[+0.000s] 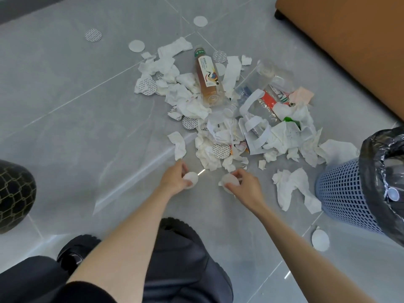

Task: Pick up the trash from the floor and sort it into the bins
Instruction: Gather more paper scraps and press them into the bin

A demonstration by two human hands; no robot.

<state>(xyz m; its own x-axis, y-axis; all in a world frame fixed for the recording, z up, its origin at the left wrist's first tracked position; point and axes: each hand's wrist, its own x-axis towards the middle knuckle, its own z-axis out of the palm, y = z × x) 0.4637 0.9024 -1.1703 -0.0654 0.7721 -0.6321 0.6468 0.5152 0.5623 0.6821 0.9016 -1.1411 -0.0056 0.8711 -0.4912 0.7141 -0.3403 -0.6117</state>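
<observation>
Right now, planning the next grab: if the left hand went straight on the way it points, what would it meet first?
Probably the crumpled tissue strip just beyond the left hand, which holds a white disc; depth is unclear.

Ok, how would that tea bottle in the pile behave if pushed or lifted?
The bottle lies on its side and is round, so it would probably roll. It seems mostly full of brown liquid, so likely heavy beside the tissues.

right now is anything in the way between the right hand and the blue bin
Only a crumpled tissue lies on the floor between the right hand and the blue bin. It lies low, so the white disc in that hand can probably pass over it.
</observation>
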